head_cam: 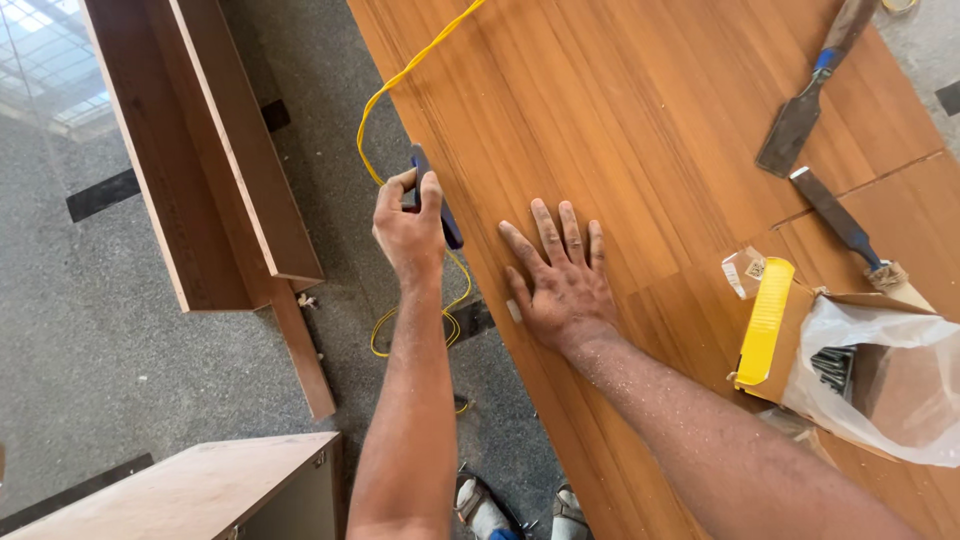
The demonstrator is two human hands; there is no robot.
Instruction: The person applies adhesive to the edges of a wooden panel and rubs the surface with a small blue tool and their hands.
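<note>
The slim dark-blue hand tool [436, 200] is lying along the near edge of the broad reddish-brown wood-veneer panel [640, 120], pinched in the left hand [408, 228], whose grip is closing tightly around it, probably to run it along that edge. Just right of that grip, the right hand [562, 280] is pressing flat with fingers spread, seemingly steadying the tabletop panel. A thin yellow cord [385, 100] is trailing away above the grip. Two steel chisels [800, 120] and a yellow-lidded cardboard box [770, 330] are sitting well to the right.

Two chisels [805, 105] [838, 222] lie to the right of the cardboard box's [775, 330] far side. A clear plastic bag [885, 375] sits in this box, with dark nails [833, 366] inside. Left of the box, wooden boards [215, 160] lean over the grey floor [90, 340].
</note>
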